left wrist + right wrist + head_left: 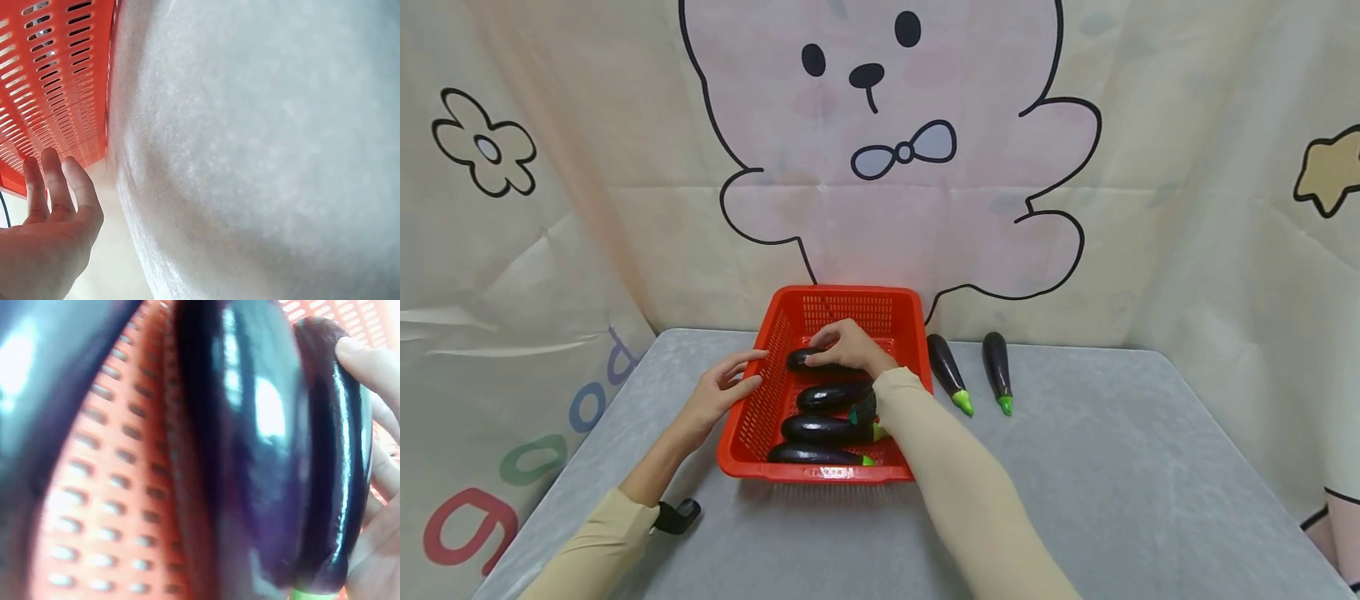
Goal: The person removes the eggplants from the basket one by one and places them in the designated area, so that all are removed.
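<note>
Held eggplant (pixel 334 456), one: dark and glossy, located in the red basket (pixel 760 468), rearmost of the row; whether its underside rests on the basket floor, you cannot tell from these views. Your right hand (pixel 850 348): closed about that eggplant, thumb on one side and fingers on the other. Your left hand (pixel 715 400): uncurled, fingers loosely spread beside the basket's left wall, gripping nothing; firm contact there cannot be told. Risks, as judged: the smooth, shiny skin could slip from your grip, since your thumb sits near one end and the weight may swing toward the other; your right forearm reaches across the basket's right side, so a sleeve could nudge its neighbours or shift the basket, which your left hand does not clasp; the rounded bodies could roll into one another if bumped. Count, eggplants: six in all. Inside the basket, four: the held one plus three neighbouring eggplants (pixel 826 430), roughly parallel, front to back. Outside, just right of the basket, two loose eggplants (pixel 997 371), apart from each other, green ends toward you. Baskets: one. Hands: two. Desk (pixel 1112 467), grey: one. Behind it, bear-printed backdrop (pixel 625 208).
</note>
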Motion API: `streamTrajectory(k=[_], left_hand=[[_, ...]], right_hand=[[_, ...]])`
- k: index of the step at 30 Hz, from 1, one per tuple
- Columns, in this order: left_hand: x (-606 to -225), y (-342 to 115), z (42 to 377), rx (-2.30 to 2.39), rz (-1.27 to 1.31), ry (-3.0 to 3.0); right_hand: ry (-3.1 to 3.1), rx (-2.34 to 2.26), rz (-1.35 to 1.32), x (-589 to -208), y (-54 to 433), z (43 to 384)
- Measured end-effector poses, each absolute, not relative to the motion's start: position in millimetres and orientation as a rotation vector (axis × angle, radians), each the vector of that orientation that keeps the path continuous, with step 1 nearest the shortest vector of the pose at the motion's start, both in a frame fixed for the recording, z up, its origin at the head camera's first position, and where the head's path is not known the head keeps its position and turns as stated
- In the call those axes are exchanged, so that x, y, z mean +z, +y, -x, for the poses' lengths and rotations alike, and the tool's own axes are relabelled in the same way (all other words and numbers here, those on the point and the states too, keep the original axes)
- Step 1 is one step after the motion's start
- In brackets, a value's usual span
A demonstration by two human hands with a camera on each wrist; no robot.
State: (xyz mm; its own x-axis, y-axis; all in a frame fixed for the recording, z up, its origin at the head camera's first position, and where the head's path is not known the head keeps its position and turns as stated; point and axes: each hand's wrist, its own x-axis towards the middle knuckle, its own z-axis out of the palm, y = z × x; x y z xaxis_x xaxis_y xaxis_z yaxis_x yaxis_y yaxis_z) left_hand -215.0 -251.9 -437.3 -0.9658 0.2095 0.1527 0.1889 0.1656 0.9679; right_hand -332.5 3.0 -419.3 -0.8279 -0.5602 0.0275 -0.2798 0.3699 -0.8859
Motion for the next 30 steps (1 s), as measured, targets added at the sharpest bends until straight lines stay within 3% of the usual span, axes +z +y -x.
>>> streamTrajectory(k=[30], left_hand=[[-436.1, -253.6, 215.2, 1.993, -0.445, 2.358]], right_hand=[[2.286, -1.608, 0.632, -383.6, 25.7, 341.0]])
